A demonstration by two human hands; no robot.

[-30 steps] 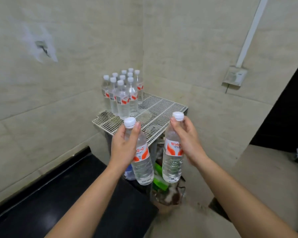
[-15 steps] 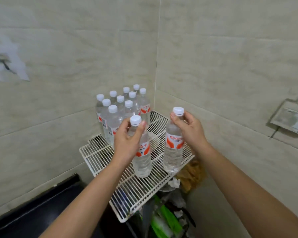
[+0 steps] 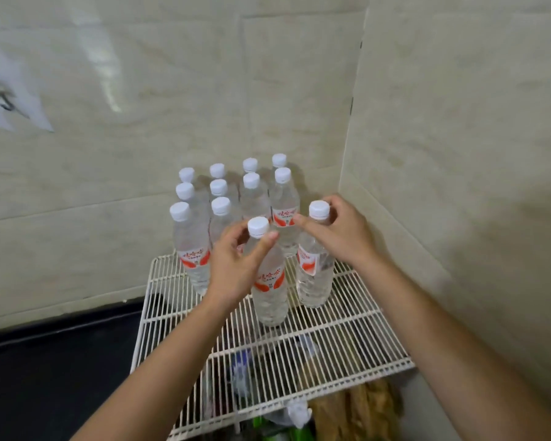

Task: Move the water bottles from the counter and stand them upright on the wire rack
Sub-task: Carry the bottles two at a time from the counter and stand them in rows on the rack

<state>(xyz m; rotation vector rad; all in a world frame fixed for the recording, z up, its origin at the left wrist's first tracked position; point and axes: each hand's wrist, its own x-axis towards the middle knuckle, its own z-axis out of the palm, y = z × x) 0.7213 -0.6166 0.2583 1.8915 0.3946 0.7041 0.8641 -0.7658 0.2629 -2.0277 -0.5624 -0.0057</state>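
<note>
We have two bottles upright on the rack (image 3: 347,316), just in front of the standing group (image 3: 233,198). The left bottle (image 3: 269,281) is held at its neck by the left hand (image 3: 236,265), fingers closed loosely below the cap. The right bottle (image 3: 314,268) is held likewise by the right hand (image 3: 341,233). Whether either base sits fully on the wires, we cannot tell. Risk, in our judgement: a base landing between wires would tilt on release and knock the group beyond the grip.
</note>
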